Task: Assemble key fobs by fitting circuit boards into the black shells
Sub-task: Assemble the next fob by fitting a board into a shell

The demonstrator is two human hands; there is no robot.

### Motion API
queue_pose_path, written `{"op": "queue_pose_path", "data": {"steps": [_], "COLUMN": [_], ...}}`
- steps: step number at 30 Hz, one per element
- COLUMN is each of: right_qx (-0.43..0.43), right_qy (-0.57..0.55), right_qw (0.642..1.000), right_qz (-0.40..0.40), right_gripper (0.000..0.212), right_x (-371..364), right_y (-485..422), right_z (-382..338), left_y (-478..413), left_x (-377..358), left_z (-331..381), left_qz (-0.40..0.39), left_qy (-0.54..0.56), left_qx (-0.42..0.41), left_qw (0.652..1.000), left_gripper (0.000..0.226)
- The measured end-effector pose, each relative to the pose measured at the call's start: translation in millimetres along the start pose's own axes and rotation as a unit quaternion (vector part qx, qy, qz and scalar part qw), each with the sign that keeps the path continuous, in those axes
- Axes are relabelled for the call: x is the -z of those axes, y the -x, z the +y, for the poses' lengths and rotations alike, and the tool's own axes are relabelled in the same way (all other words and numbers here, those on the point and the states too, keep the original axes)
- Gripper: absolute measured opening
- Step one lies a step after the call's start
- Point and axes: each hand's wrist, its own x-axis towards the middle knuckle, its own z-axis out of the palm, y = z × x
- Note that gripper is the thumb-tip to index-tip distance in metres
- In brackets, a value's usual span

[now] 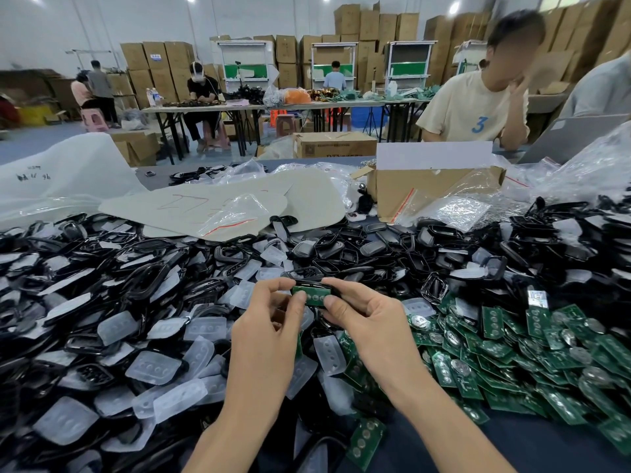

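Mid-fit on one fob, by the look of it. Held between the two hands, above the heap: a circuit board (312,296) lying in a black shell (336,291), contact face up. With the left hand (269,322), a pinch on the left end, thumb on the board. With the right hand (362,319), a pinch on the right end likewise, fingers curled behind. Cannot tell whether seated fully or only laid in place. Pressing home probably left to do.

Of the whole job, seemingly a great deal left. Left of and beyond the hands, across the bench (553,452): a deep heap of loose black shells (136,268) mixed with translucent button pads (150,368). Right of the right hand: a heap of green circuit boards (529,353), many with round silvery cells showing. No stack of finished fobs to be made out for certain.

Containers: well beyond the right hand, an open cardboard box (426,191), inside hidden from here. Around it, clear plastic bags (457,208), crumpled, contents not clear. No tray or bin visible close to the hands; stock loose on the bench.
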Motion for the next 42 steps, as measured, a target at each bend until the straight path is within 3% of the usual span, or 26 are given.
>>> {"op": "queue_pose_path", "data": {"steps": [15, 25, 29, 42], "right_qx": [-0.013, -0.024, -0.026, -0.026], "right_qy": [-0.031, -0.055, -0.057, -0.026], "right_qw": [0.999, 0.998, 0.998, 0.999], "right_qz": [-0.006, -0.005, -0.009, 0.028], "right_gripper": [0.024, 0.024, 0.023, 0.016], "right_x": [-0.7, -1.3, -0.3, -1.1], "right_y": [0.6, 0.6, 0.3, 0.9], "right_z": [-5.4, -7.7, -8.2, -6.1], "left_y": [-2.0, -5.7, -6.0, 1.2], "left_x": [0.0, 5.8, 9.0, 3.5], "left_z": [-1.8, 9.5, 12.5, 12.4], "left_qz": [-0.017, -0.052, -0.063, -0.068], "left_qy": [0.016, 0.112, 0.138, 0.088], "left_qx": [0.025, 0.064, 0.064, 0.023], "left_qw": [0.999, 0.990, 0.986, 0.993], "left_gripper": [0.018, 0.003, 0.009, 0.011]}}
